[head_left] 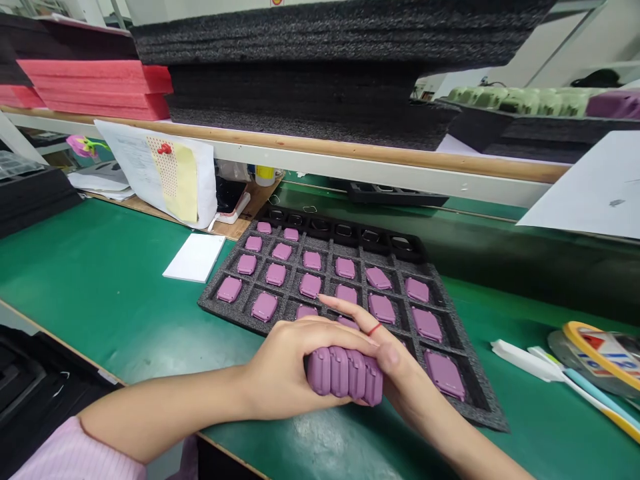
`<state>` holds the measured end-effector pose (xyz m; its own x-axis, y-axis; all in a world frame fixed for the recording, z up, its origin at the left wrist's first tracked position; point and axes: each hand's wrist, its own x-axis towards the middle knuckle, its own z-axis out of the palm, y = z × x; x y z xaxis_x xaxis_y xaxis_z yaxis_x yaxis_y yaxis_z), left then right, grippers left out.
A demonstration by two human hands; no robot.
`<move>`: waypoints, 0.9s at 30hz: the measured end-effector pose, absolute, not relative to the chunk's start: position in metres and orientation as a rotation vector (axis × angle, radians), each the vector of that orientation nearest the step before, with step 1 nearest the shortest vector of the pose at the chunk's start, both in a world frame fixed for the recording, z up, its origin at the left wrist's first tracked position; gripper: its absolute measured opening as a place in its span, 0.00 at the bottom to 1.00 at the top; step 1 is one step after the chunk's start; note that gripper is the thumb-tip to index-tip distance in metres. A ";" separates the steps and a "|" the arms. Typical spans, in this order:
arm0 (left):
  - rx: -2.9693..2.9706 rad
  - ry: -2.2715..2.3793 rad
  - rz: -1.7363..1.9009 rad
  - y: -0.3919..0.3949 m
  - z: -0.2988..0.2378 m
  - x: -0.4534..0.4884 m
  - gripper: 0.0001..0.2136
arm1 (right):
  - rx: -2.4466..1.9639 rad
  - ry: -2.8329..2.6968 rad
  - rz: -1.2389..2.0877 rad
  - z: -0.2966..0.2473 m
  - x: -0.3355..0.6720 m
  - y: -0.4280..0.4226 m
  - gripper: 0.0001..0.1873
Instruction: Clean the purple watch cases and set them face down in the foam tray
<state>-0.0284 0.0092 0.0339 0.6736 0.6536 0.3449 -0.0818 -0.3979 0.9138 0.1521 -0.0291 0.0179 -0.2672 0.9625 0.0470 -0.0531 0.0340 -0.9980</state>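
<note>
My left hand is wrapped round a stack of several purple plastic cases, held on edge just above the near side of a black foam tray. My right hand steadies the same stack from the right, its index finger stretched out over the tray and a thin red band on one finger. The tray's compartments hold several purple cases lying flat, one per cell. The back row of cells holds dark parts I cannot make out.
Green bench mat. A white pad lies left of the tray. Tape rolls and white strips sit at the right. A shelf edge overhead carries black foam sheets and red foam sheets. Hanging papers are pinned at left.
</note>
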 end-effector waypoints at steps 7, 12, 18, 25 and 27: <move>1.921 0.395 0.881 0.008 0.027 -0.032 0.19 | -1.132 -1.582 0.864 0.031 0.137 -0.038 0.51; 1.808 0.482 0.851 0.007 0.025 -0.032 0.52 | -1.064 -1.623 0.577 0.026 0.139 -0.040 0.55; 1.141 0.434 0.546 0.006 0.037 -0.026 0.40 | -1.017 -1.714 0.468 0.028 0.143 -0.038 0.47; 1.114 0.408 0.548 0.005 0.044 -0.026 0.25 | -0.985 -1.739 0.444 0.024 0.147 -0.036 0.49; 1.102 0.356 0.555 0.006 0.042 -0.027 0.23 | -0.979 -1.738 0.454 0.025 0.148 -0.036 0.48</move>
